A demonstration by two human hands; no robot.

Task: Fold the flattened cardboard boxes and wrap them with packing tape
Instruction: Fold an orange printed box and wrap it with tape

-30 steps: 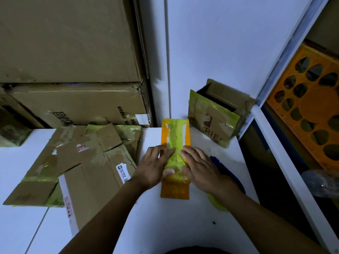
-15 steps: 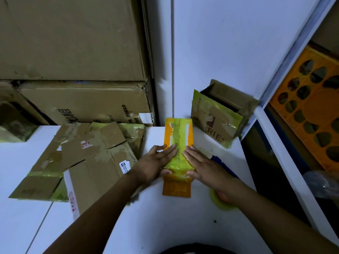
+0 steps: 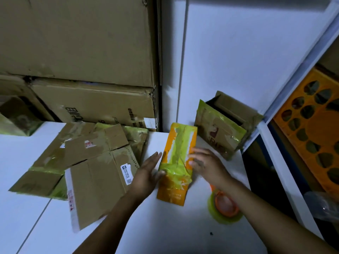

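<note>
Stacked cartons [image 3: 77, 43]: against the wall, rear left.
White table [image 3: 165, 226]: bears everything below.
Flattened cardboard pile [image 3: 95, 162]: left side, not yet folded.
Orange box [image 3: 176, 167]: table centre, lying flat, green tape banded across it. Both palms pressed that tape a moment ago and are now off the top, so the band is probably sealed.
Tape roll [image 3: 218, 213]: right of the box, newly uncovered.
Left hand [image 3: 146, 173]: fingers straight along the box's left edge, thumb on the tape.
Right hand [image 3: 207, 164]: blurred, fingers loosely spread at the right edge, pinching nothing.

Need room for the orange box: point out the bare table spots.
Bare: white table between the forearms, nearer than the orange box; also left of the flattened cardboard. Crowded: tape roll under the right forearm, open box at the far corner.
</note>
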